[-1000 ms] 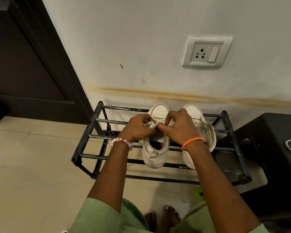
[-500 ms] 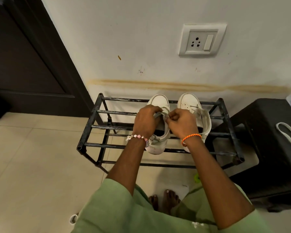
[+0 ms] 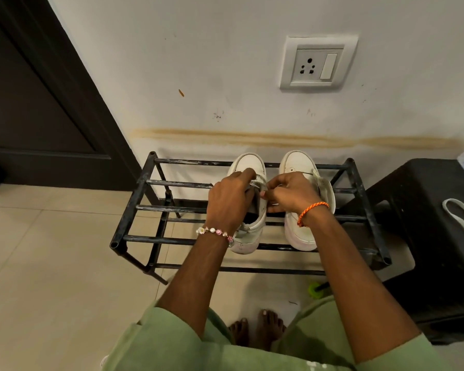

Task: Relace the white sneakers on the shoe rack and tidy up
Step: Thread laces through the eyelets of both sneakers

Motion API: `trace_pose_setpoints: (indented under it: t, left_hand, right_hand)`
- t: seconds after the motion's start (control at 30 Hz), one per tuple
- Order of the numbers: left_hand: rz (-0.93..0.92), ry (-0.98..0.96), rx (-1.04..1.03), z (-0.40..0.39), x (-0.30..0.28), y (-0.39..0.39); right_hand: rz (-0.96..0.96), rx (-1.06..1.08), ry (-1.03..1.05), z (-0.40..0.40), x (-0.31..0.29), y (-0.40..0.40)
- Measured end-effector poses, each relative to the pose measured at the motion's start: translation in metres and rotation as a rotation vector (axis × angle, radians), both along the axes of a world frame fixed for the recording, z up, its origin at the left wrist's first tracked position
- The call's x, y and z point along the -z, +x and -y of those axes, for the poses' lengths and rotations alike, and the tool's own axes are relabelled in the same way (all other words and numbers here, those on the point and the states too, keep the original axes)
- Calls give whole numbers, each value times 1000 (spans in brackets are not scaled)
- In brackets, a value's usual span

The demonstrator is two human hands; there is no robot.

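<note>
Shoe rack [image 3: 142,195]: black metal bars, standing on the tiled floor against the wall, between a dark door [image 3: 24,103] and a black stool [image 3: 418,236].

Left sneaker [image 3: 248,231]: white, on the top bars of the rack, toe toward the wall, heel toward the person.

Right sneaker [image 3: 300,234]: white, just beside the first, same direction.

Lace [image 3: 255,185]: whitish, at the eyelets of the left sneaker, between the two hands.

Left hand [image 3: 229,202]: over the left sneaker, fingers curled, pinching the lace near the tongue; beaded bracelet [image 3: 214,232] at the wrist.

Right hand [image 3: 292,194]: fingertips curled and pinching the lace at the same shoe; orange cord [image 3: 310,210] at the wrist.

Second lace [image 3: 461,215]: white, lying loose on the stool.

Wall socket [image 3: 318,65]: white, above the rack.
</note>
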State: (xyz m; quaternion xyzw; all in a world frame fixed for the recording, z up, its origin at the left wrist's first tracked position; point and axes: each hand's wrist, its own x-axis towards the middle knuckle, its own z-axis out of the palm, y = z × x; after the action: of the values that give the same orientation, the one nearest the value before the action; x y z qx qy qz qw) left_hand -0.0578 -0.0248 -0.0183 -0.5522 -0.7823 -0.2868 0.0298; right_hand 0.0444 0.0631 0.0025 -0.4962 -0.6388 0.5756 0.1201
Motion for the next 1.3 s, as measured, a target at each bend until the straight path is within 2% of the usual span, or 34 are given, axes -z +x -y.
trace_pose_setpoints:
  t: [0.1, 0.23, 0.43, 0.6, 0.77, 0.87, 0.93, 1.03, 1.2, 1.3]
  left_hand:
    - [-48, 36, 52, 2, 1, -2]
    - [-6, 24, 24, 5, 3, -8]
    - [98, 17, -60, 4, -2, -4]
    - [326, 17, -173, 2, -5, -2]
    - [373, 9, -190, 1, -8, -1]
    - [269, -66, -123, -1, -13, -6]
    - [157, -153, -5, 0, -13, -10]
    - [83, -271, 142, 4, -8, -12]
    - [61, -111, 56, 6, -7, -16]
    - [19, -78, 33, 4, -4, -19]
  right_hand:
    - [5, 5, 61, 1, 5, -2]
    - [-7, 17, 66, 3, 7, -4]
    - [-17, 30, 27, 2, 8, -5]
    - [-21, 45, -6, 1, 7, -5]
    - [-26, 61, -30, 1, 6, -5]
    - [-23, 72, -13, 2, 7, -5]
    - [-20, 71, 4, 2, 8, -5]
    - [-17, 65, 16, 1, 7, -3]
    - [-20, 41, 1, 3, 5, -3]
    - [-24, 52, -8, 3, 4, -2]
